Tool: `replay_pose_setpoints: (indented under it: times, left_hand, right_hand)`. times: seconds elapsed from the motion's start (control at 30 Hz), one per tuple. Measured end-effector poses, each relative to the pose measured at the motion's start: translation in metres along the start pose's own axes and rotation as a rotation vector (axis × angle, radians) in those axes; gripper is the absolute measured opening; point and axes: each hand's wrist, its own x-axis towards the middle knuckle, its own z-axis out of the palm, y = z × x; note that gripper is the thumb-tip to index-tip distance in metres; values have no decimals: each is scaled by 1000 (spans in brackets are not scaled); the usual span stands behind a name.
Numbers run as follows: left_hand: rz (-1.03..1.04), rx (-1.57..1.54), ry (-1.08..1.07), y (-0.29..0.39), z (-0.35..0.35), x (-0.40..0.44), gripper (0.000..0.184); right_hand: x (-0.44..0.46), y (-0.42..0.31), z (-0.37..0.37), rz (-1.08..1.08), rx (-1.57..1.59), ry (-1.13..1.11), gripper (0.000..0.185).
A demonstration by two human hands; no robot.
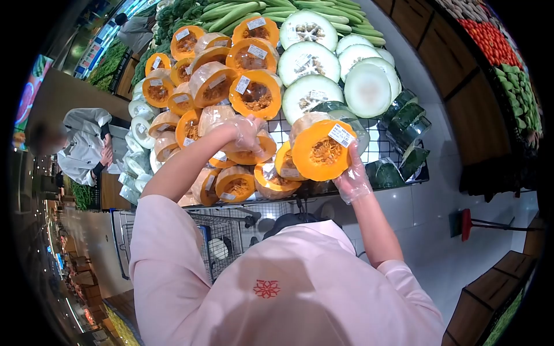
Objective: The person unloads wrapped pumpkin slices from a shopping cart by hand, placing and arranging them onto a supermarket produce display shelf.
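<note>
My right hand [354, 175], in a clear plastic glove, holds up a cut pumpkin piece [322, 151] by its right side. The orange face with stringy seeds is turned toward me, and a white price label [340, 135] sticks near its top right. My left hand [249, 137], also gloved, is closed over another wrapped pumpkin piece [247, 157] in the pile; some of its fingers are hidden by glare and the film. Around it lie several labelled pumpkin pieces, among them one [255, 95] just beyond the hand and one [235, 187] nearer me.
Cut winter melons [310, 60] lie on the black wire rack [378, 144], with dark green melon pieces [408, 118] on its right. Long green vegetables [236, 14] fill the back. A shopping cart [216, 230] stands below left. Another person [86, 144] stands at left.
</note>
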Motion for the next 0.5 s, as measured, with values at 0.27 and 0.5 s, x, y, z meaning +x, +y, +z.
replay_pose_setpoints:
  times: [0.27,0.5]
  left_hand:
    - [-30,-32,86,8,2,-26,99]
    - [32,-104,387,23,35,-77,62]
  right_hand:
    - [19,-18,40,-75,-408,-50,71]
    - [65,-19,121,-297,-1088,-197,73]
